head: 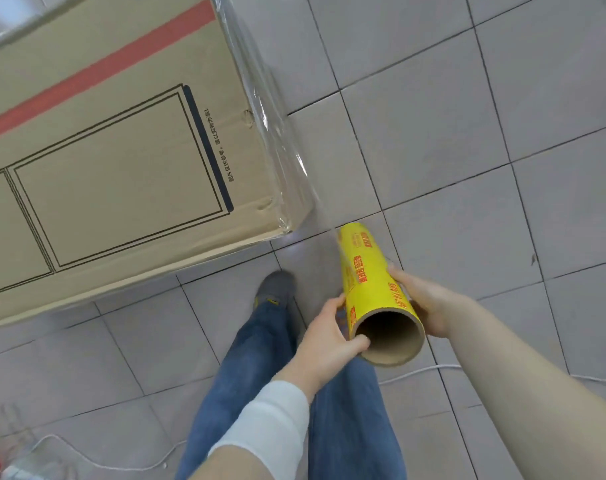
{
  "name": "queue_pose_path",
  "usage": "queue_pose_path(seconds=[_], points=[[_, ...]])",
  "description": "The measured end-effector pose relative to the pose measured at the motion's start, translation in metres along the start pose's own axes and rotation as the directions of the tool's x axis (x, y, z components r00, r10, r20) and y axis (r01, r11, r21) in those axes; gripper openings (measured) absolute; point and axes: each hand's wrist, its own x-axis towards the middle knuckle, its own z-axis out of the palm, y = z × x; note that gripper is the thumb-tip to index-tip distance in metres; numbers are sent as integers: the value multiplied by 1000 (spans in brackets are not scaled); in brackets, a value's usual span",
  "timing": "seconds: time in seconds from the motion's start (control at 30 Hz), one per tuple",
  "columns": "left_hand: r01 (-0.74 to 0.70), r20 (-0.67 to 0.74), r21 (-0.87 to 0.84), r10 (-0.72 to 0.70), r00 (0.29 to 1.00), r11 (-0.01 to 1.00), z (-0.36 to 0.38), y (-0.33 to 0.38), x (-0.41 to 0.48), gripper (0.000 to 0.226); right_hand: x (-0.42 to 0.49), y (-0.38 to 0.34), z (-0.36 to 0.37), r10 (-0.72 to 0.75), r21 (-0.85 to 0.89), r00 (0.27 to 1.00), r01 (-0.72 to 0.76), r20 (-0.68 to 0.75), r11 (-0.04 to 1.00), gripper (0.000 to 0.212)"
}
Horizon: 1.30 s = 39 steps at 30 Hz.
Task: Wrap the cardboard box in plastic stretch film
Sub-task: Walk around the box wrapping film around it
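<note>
A large cardboard box (114,161) with a red stripe and black line drawings fills the upper left. Clear stretch film (277,133) lies over its right end and runs down to a yellow film roll (367,275) with red lettering and a brown cardboard core. My left hand (329,341) grips the near end of the roll, thumb hooked into the core opening. My right hand (426,303) holds the roll's right side. The roll points away from me toward the box's near corner.
Grey floor tiles (467,116) spread to the right and front. My legs in blue jeans and a grey shoe (277,285) stand by the box's near edge. A thin white cord (422,370) trails across the floor behind the roll and at lower left.
</note>
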Motion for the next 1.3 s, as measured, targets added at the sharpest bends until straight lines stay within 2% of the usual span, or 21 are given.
queue_pose_path(seconds=[0.1, 0.17, 0.27, 0.33, 0.43, 0.53, 0.63, 0.73, 0.83, 0.9, 0.97, 1.03, 1.1, 1.2, 1.3], points=[[73, 96, 51, -77, 992, 996, 12, -23, -10, 69, 8, 17, 15, -82, -30, 996, 81, -19, 996, 47], [75, 161, 142, -98, 982, 987, 9, -30, -14, 82, 12, 25, 25, -141, -90, 987, 134, -77, 987, 52], [20, 196, 260, -73, 978, 965, -14, -27, -11, 108, 24, 37, 38, -91, -67, 988, 84, -125, 994, 54], [-52, 220, 323, -21, 975, 945, -32, -23, -6, 112, 30, 44, 48, -61, -77, 991, 52, -122, 996, 56], [-169, 282, 493, 27, 959, 854, -43, -16, -2, 98, 36, 50, 66, -65, -32, 993, 62, -96, 998, 55], [-201, 253, 566, 64, 965, 800, -49, -23, 0, 84, 42, 61, 79, -19, 73, 996, 25, -83, 997, 53], [-158, 216, 529, 47, 975, 834, -57, -39, -3, 84, 46, 76, 83, 11, 94, 995, -2, -98, 996, 55], [-94, 170, 445, 19, 985, 890, -51, -54, -8, 89, 50, 91, 75, -42, 142, 996, 53, -76, 988, 52], [-32, 177, 381, -39, 983, 924, -39, -66, -15, 78, 47, 99, 75, -111, 209, 993, 118, -44, 971, 47], [-5, 220, 435, -101, 970, 900, -31, -78, -20, 70, 50, 100, 78, -157, 123, 986, 163, -55, 979, 55], [-6, 248, 483, -130, 960, 876, -27, -88, -24, 76, 53, 101, 85, -159, 6, 984, 160, -84, 987, 64], [-7, 244, 516, -139, 960, 856, -31, -88, -23, 99, 51, 102, 95, -160, -11, 982, 160, -100, 987, 69], [-73, 241, 555, -77, 967, 829, -41, -78, -21, 112, 60, 105, 105, -157, 8, 984, 158, -83, 987, 74], [-266, 353, 686, 10, 935, 678, -57, -66, -13, 98, 58, 106, 120, -143, 138, 990, 140, 11, 980, 61], [-296, 390, 721, -15, 921, 626, -71, -67, -10, 87, 59, 122, 125, -100, 241, 994, 87, 42, 967, 45]])
